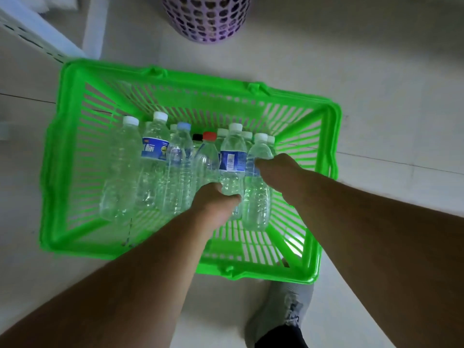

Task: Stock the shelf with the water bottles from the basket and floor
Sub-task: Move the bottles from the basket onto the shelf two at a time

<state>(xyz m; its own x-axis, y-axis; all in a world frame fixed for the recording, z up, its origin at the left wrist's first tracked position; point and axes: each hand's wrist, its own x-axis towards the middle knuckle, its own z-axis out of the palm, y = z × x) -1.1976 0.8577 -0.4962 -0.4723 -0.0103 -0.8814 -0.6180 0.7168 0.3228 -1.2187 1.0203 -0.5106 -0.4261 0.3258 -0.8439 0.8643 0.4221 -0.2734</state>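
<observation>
Two bare arms reach down into a bright green basket that sits on the pale tiled floor, and that one head view is all there is to go on. The left hand is curled round the lower body of a white-capped bottle with a blue label, thumb on one side and fingers on the other. The right hand is wrapped round the upper part of the clear bottle just beside it on the right, its fingertips pressed against the plastic below the white cap. Both bottles stand upright near the middle of the basket, touching each other. To their left stands a packed row of more bottles: a red-capped bottle, a pale-blue-capped bottle, another with a large blue label and a plain clear one at the far left. More white caps and a black cap peek out behind them, though how many bottles stand back there is hard to tell. Beyond the basket a purple hamper with round holes stands on the floor, and at the upper left a white slotted rack runs out of view. A grey shoe is planted on the floor just beside the basket's near rim.
</observation>
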